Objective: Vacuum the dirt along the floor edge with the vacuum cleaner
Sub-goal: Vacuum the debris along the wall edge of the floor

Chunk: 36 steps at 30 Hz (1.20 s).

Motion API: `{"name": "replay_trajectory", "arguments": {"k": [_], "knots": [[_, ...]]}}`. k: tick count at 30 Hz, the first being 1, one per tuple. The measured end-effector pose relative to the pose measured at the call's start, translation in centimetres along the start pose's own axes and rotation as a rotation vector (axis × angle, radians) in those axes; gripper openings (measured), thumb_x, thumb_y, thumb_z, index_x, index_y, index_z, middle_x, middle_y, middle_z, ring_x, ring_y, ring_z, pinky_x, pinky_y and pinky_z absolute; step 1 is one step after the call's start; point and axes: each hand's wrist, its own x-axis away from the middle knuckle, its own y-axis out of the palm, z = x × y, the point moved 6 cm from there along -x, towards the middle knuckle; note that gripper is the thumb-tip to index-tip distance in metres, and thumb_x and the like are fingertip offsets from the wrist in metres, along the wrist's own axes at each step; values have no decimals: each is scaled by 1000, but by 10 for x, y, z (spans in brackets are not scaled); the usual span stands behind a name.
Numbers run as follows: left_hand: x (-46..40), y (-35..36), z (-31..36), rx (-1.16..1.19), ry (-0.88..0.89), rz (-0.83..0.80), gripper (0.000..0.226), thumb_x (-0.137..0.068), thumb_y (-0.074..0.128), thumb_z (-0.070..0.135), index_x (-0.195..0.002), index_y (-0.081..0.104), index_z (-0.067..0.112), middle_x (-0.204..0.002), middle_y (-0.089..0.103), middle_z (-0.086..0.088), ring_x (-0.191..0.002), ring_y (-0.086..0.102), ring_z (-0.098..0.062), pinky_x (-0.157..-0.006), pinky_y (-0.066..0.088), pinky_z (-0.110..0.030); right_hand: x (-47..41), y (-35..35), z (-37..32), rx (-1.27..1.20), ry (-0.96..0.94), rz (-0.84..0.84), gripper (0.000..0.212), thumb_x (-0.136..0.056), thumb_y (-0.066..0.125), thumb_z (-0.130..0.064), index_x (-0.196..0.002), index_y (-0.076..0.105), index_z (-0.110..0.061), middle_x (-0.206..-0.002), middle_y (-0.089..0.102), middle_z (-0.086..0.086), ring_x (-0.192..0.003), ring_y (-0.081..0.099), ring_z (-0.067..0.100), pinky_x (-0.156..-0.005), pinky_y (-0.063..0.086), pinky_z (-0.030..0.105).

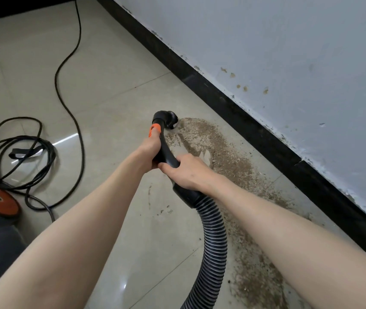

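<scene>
Because both hands wrap the wand, left hand high, right hand low, you steer the nozzle, seemingly touching the dirt.

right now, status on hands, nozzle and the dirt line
Left hand and right hand both gripping the vacuum handle. Nozzle at far end of dirt strip, most unvacuumed. Power cord off left, not in the way.
</scene>
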Motion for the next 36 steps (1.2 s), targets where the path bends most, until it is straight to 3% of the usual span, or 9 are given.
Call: {"name": "replay_trajectory", "arguments": {"k": [5,8,13,19,30,33,36], "knots": [[-1,43,9,-44,25,-72,53,-95,32,60,-110,46,12,-76,48,-4,-65,51,-17,-51,44,-28,4,-26,28,-69,27,65,35,-90,52,-57,-74,49,-26,-85,64,4,-80,64,26,-68,51,36],[-3,64,14,-74,42,-91,51,-95,33,59,-108,47,11,-74,48,-4,-63,51,-18,-50,43,-27,6,-38,44,-105,56,89,36,-89,53,-58,-75,52,-24,-86,66,5,-80,65,27,-72,53,37],[-4,97,16,-121,67,-113,62,-95,33,59,-119,52,5,-74,50,-5,-63,53,-20,-51,43,-27,12,-52,71,-146,92,166,36,-90,55,-57,-72,50,-25,-77,62,2,-70,61,23,-57,42,31],[-1,118,14,-177,57,-169,67,-96,32,60,-125,49,2,-77,52,-6,-66,55,-21,-48,43,-27,19,-60,84,-141,113,215,37,-90,54,-56,-72,51,-23,-74,63,2,-70,63,23,-59,45,32],[5,46,26,26,73,-59,64,-94,34,60,-128,47,8,-77,49,-4,-69,52,-20,-60,47,-31,15,-41,17,-96,-15,120,38,-91,53,-54,-73,53,-21,-79,66,5,-73,64,24,-66,49,35],[14,10,19,108,59,2,63,-93,36,59,-130,47,9,-86,55,-2,-76,56,-19,-65,49,-31,22,-22,-10,-11,-69,66,38,-92,51,-56,-82,55,-19,-84,67,6,-78,66,26,-75,54,39],[26,-18,4,104,18,1,55,-93,38,57,-117,47,9,-82,53,-6,-72,55,-23,-57,46,-34,34,-2,-23,63,-83,28,44,-93,48,-57,-100,57,-14,-93,68,9,-85,66,29,-82,55,42]]}}
